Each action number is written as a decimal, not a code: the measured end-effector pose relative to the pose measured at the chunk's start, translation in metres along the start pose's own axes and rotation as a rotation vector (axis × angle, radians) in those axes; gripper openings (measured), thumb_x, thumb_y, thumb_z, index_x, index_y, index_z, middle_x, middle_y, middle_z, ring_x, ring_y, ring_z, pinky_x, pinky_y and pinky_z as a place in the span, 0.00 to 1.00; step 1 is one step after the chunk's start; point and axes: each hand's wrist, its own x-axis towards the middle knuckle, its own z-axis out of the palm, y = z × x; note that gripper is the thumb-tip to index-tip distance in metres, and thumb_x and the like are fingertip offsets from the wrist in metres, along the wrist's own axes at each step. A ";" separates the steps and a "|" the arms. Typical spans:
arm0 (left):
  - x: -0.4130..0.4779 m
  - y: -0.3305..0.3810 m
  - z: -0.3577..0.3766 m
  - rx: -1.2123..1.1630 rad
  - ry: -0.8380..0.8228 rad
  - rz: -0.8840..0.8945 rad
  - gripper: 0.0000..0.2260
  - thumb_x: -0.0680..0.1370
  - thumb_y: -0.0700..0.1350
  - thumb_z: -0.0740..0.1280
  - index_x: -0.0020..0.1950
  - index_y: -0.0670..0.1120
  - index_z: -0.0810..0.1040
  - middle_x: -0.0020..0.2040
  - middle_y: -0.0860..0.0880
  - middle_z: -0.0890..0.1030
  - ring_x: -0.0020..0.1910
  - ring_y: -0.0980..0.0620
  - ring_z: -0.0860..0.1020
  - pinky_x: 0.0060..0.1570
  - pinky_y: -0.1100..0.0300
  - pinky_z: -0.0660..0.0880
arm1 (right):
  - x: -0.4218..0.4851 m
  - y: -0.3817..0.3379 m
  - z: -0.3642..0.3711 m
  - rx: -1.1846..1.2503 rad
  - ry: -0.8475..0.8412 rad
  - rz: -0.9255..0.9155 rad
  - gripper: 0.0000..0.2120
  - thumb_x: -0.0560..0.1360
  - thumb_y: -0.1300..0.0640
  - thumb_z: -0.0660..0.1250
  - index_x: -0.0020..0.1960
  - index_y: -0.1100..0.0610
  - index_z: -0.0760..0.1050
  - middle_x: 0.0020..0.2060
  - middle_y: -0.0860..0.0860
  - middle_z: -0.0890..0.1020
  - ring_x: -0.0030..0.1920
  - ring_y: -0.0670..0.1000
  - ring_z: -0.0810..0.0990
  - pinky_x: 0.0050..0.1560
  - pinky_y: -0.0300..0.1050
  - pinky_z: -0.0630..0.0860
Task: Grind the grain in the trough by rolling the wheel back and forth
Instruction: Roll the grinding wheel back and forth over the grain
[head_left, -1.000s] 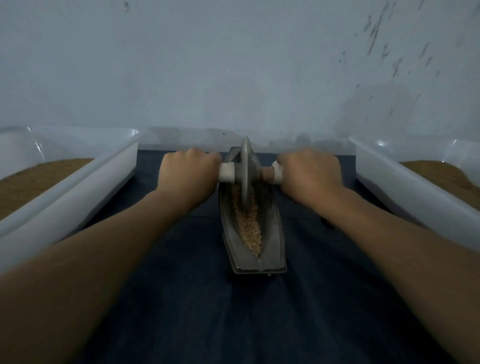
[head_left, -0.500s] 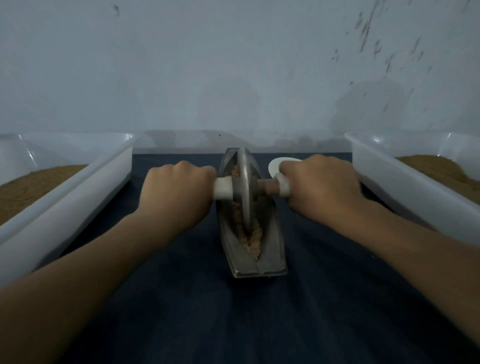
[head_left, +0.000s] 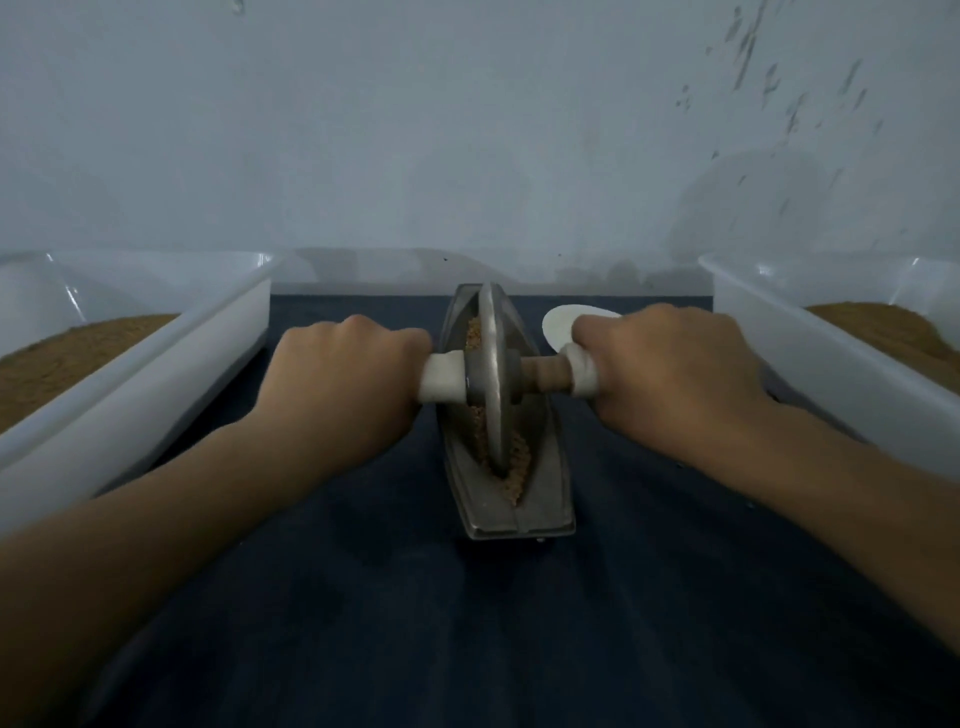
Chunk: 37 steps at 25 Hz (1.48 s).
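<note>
Left grip (head_left: 343, 384): fingers curled fully round the white sleeve (head_left: 441, 384) on the axle's 9 o'clock end; knuckles up, no gap visible.
Right grip (head_left: 670, 374): wrapped tight round the matching sleeve at the 3 o'clock end; a short length of bare brown axle (head_left: 545, 374) shows between this grip and the wheel.
Wheel (head_left: 491, 374): metal disc, upright on edge, seated in the trough's channel about midway along, its lower rim down in the grain.
Trough (head_left: 545, 499): narrow, boat-shaped, grey metal, lying on the 12-to-6 line at the centre of the surface, blunt end at 6 o'clock.
Grain (head_left: 519, 457): tan, coarse, lying in the channel; seen at 6 o'clock of the wheel and again at 12 o'clock beside its left face.
Surface (head_left: 467, 623): covered in dark blue cloth.
White disc (head_left: 558, 325): flat on the cloth at 1 o'clock of the wheel, partly hidden behind the right grip.
Left tub (head_left: 156, 374): white plastic, at 9 o'clock, holding brown meal (head_left: 78, 353).
Right tub (head_left: 831, 374): white plastic, at 3 o'clock, also holding brown meal.
Wall (head_left: 467, 130): pale, at 12 o'clock, dark flecks at the upper right.
</note>
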 end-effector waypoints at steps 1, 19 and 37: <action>0.006 0.004 0.006 0.028 -0.064 -0.049 0.12 0.68 0.49 0.68 0.36 0.53 0.64 0.27 0.55 0.59 0.22 0.52 0.55 0.26 0.65 0.52 | 0.011 -0.004 0.007 -0.034 -0.064 0.019 0.13 0.63 0.53 0.71 0.38 0.47 0.66 0.25 0.43 0.63 0.22 0.49 0.62 0.26 0.37 0.56; 0.063 0.012 0.020 -0.069 -0.279 -0.250 0.05 0.78 0.47 0.65 0.52 0.50 0.78 0.47 0.46 0.80 0.44 0.42 0.80 0.37 0.54 0.69 | 0.078 -0.009 0.019 0.021 -0.476 0.223 0.08 0.78 0.55 0.67 0.56 0.51 0.80 0.50 0.54 0.82 0.50 0.58 0.81 0.42 0.47 0.71; 0.013 -0.001 0.002 0.027 -0.067 -0.025 0.10 0.71 0.51 0.69 0.39 0.52 0.69 0.30 0.53 0.64 0.26 0.51 0.61 0.27 0.59 0.58 | 0.015 -0.002 -0.006 -0.007 -0.244 0.046 0.13 0.68 0.51 0.72 0.39 0.45 0.67 0.28 0.44 0.70 0.26 0.46 0.65 0.26 0.39 0.59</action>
